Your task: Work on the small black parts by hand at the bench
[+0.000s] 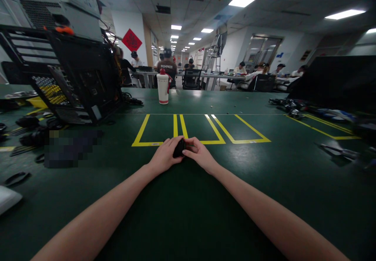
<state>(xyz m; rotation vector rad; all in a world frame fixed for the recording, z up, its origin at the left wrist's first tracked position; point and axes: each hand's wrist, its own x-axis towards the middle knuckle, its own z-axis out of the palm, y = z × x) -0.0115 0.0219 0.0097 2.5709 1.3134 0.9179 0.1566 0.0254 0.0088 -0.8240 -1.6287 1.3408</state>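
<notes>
Two hands at one small black object (178,150), by the near edge of the yellow tape outlines (175,126) on the green worktop (188,214). Left hand (165,154) curled over its left side, gripping. Right hand (202,155): thumb and fingertips at its right side; firmness unclear. Advice: left steady, right fingertips light, object low. Contact with worktop: can't tell.
</notes>
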